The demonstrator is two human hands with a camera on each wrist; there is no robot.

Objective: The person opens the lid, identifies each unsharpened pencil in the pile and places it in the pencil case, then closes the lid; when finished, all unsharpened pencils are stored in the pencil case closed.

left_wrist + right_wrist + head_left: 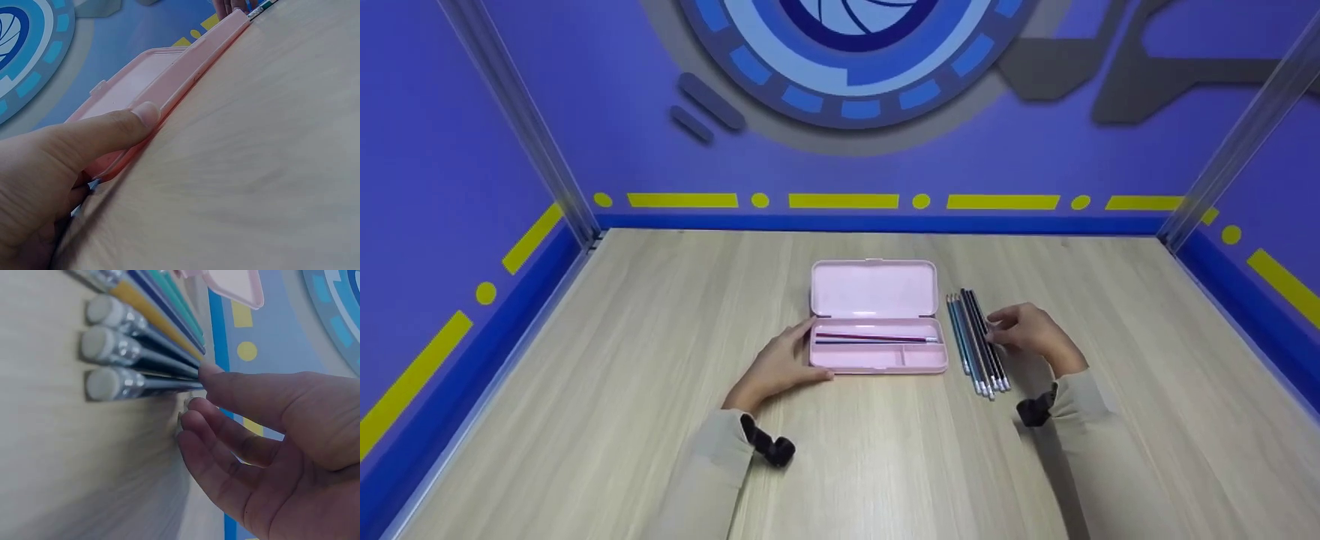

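Pencil case (877, 300) pale pink, lid and tray alike; inside it a red pencil (870, 337) and a blue one. Loose pencils (979, 345) blue, teal, black, one yellow-orange, with white erasers in silver ferrules. Table (885, 465) light wood grain. Walls (450, 150) purple, yellow dash-and-dot stripe, blue base band. Sleeves (712, 465) beige.
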